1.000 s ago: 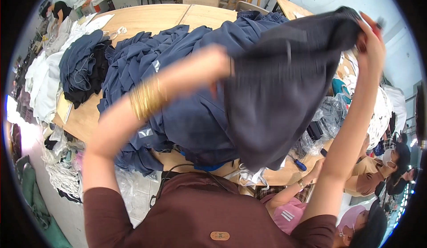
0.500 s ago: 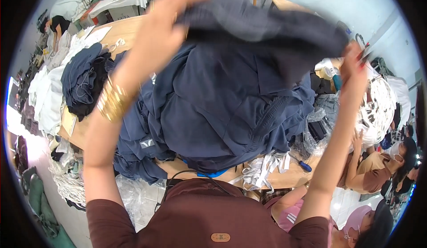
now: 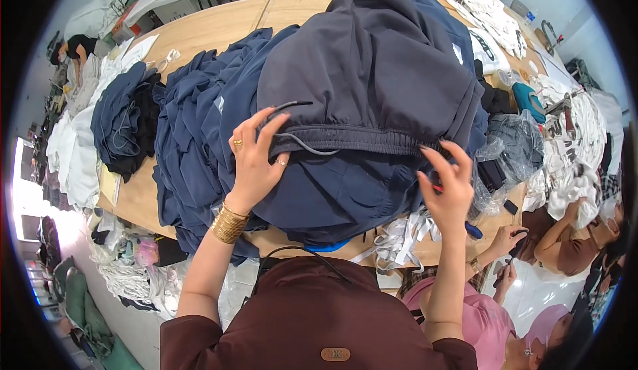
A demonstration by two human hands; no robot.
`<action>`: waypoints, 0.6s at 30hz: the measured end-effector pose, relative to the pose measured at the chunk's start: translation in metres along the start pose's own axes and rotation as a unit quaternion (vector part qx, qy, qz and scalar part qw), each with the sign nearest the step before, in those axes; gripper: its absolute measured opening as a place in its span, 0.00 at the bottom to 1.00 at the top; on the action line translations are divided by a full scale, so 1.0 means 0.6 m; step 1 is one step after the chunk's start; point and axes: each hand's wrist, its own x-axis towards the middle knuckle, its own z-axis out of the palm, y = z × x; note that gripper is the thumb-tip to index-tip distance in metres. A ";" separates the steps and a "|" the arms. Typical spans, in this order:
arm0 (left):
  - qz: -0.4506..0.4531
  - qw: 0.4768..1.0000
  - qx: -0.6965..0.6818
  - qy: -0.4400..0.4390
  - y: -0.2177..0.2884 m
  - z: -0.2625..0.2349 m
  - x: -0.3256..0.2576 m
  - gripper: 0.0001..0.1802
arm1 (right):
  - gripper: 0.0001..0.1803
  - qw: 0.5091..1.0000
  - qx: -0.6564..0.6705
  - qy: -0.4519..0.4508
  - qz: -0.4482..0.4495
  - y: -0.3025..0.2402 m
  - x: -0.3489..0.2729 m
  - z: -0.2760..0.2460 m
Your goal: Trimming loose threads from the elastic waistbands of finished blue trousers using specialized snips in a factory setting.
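Dark grey trousers or shorts (image 3: 392,58) lie spread over a heap of navy garments (image 3: 212,124), their gathered elastic waistband (image 3: 372,139) toward me. At the waistband's left end, my left hand (image 3: 256,157) rests with fingers spread, thumb apart; a gold bangle is on its wrist. Beside its fingertips a grey drawcord (image 3: 311,147) curls out of the waistband. My right hand (image 3: 448,184) is at the waistband's right end, fingers apart and fingertips by the edge. A small red thing (image 3: 437,188) shows at its palm; its kind cannot be made out.
White tapes (image 3: 405,240) lie at the table's near edge, by a blue-handled tool (image 3: 472,230). Clear plastic bags (image 3: 508,164) and white garments (image 3: 568,151) are at right. Dark folded garments (image 3: 123,117) sit at left. A person in pink (image 3: 472,310) works close on my right.
The grey garment, blurred and raised between both hands before, now lies on the navy heap with its waistband toward me. Both hands have come down and nearer, spreading apart from the cloth.
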 end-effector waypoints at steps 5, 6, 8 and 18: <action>0.021 0.994 -0.106 -0.029 -0.016 -0.002 0.024 0.19 | 0.28 0.999 -0.034 0.000 -0.005 0.028 0.048 0.029; 0.032 0.995 -0.095 -0.009 -0.017 -0.002 0.030 0.09 | 0.24 1.000 0.001 0.001 -0.023 0.041 0.056 0.023; -0.192 0.918 -0.339 -0.078 -0.026 -0.011 0.038 0.06 | 0.05 0.977 0.152 -0.024 0.149 0.047 0.078 -0.001; -0.299 0.801 -0.513 -0.078 -0.044 -0.038 0.100 0.13 | 0.06 0.882 0.372 0.032 0.287 0.079 0.122 -0.028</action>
